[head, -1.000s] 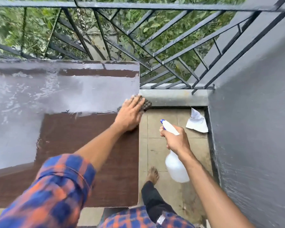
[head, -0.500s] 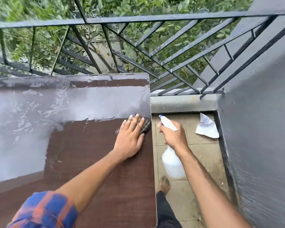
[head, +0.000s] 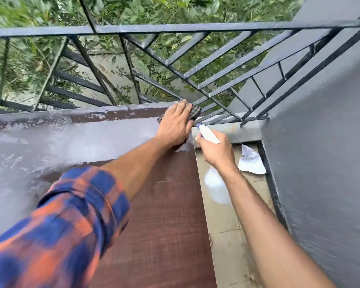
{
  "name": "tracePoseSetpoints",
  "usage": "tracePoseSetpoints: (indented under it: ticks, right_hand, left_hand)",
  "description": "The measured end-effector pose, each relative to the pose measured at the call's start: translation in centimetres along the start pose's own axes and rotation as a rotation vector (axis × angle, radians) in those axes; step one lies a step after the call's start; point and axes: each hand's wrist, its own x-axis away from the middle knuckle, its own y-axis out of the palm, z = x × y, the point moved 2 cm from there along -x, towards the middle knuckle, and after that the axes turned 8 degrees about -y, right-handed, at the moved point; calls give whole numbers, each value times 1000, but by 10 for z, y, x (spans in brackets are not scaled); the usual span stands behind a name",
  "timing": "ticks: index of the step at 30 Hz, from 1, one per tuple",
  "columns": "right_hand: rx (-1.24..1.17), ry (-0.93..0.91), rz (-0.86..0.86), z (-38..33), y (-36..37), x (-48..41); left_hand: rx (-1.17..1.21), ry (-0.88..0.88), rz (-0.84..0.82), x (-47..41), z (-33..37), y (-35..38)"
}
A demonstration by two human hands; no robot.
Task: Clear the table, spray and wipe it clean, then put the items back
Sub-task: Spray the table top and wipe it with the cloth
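The brown table fills the left and middle of the view; its far half shines wet. My left hand lies flat on a dark checked cloth at the table's far right corner, pressing it to the surface. Only the cloth's far end shows past my fingers. My right hand grips the neck of a white spray bottle with a blue-tipped nozzle, held off the table's right edge above the floor.
A dark metal railing runs behind the table, with green plants beyond it. A grey wall closes the right side. On the tiled floor by the wall lies a crumpled white paper.
My left hand slid the cloth from the middle of the right edge up to the table's far right corner. The right hand with the bottle followed forward, and my view moved closer.
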Motion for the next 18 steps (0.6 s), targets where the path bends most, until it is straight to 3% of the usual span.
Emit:
tracePoseSetpoints:
  ticks: [4,8,18]
  right_hand:
    - [44,-13,0,-17,5,-8]
    - [104,-38,-37,-32,17,-6]
    - [254,-273,-230,-88,103,25]
  left_hand:
    - [20,-46,44,0,-14,-6]
    - [57,-259,120,11,-67,-18]
    - [-1,-725,280,163,-317,-75]
